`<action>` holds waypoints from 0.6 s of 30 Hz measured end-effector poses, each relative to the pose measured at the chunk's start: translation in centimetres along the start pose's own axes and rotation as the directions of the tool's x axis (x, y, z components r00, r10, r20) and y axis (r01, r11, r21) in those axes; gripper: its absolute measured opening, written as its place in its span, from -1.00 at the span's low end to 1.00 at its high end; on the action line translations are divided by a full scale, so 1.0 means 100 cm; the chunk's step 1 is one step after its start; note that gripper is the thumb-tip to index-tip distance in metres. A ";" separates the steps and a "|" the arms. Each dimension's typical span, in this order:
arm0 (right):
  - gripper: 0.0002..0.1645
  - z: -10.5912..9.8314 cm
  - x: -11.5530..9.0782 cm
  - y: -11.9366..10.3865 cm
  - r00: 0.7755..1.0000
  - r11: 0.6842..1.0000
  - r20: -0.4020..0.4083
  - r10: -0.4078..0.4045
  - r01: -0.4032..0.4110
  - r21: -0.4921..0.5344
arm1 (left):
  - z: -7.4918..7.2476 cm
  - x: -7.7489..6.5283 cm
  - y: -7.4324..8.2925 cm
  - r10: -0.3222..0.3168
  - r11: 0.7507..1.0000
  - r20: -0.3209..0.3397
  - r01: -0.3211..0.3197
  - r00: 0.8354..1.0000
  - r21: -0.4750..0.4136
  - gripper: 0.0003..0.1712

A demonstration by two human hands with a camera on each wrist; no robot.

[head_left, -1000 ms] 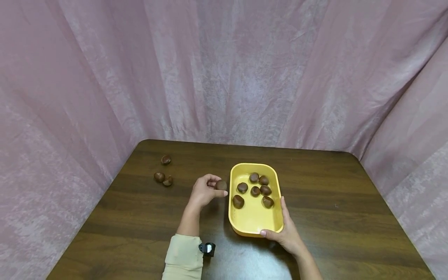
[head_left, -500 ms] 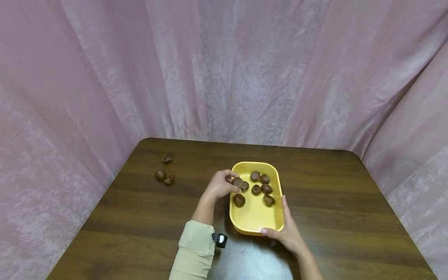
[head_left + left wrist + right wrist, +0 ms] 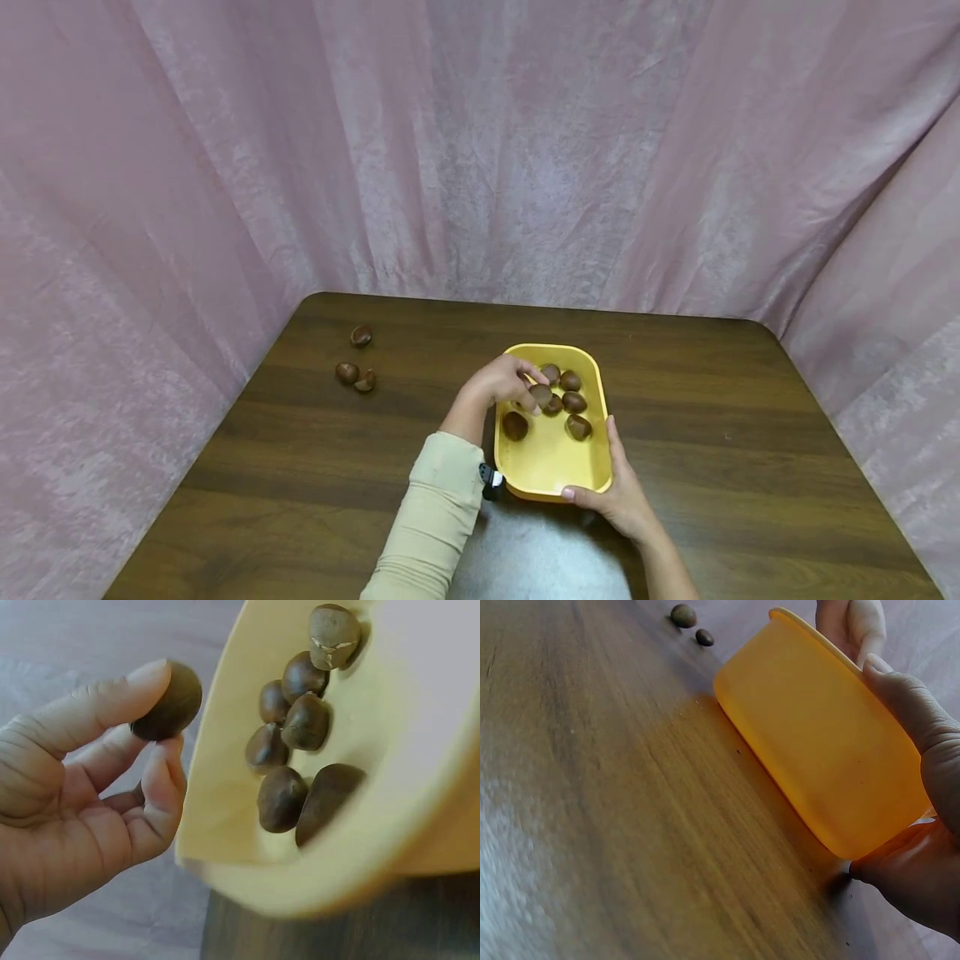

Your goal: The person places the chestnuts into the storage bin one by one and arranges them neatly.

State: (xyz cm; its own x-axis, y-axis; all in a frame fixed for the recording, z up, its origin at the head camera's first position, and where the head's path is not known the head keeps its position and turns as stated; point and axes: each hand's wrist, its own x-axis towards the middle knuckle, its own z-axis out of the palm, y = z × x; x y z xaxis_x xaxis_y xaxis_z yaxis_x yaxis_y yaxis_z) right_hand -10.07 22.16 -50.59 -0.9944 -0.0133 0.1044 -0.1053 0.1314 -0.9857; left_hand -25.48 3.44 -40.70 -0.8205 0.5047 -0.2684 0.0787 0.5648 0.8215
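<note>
My left hand pinches a chestnut over the yellow tub, and my right hand grips its near right corner. If I let go too high, the chestnut might bounce off the other chestnuts inside and hop out.

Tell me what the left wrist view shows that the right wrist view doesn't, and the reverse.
Only left wrist: chestnuts inside the yellow container, and a pinched chestnut in the left hand.
Only right wrist: the right hand holding the container, and two loose chestnuts on the table.
Both: the container, the left hand and the table.
</note>
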 end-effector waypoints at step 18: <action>0.51 0.003 -0.004 -0.001 0.999 0.999 -0.015 0.029 -0.030 -0.042 | 0.028 0.036 0.009 -0.081 0.967 0.189 0.031 0.979 0.252 -0.56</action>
State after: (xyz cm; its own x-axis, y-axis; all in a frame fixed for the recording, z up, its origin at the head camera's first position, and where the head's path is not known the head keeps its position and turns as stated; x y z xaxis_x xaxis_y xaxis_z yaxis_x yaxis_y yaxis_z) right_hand -9.67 21.91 -50.61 -0.9970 0.0052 0.0777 -0.0756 0.1730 -0.9820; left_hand -26.78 7.59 -42.38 -0.7020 0.5718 -0.4245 0.1928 0.7264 0.6597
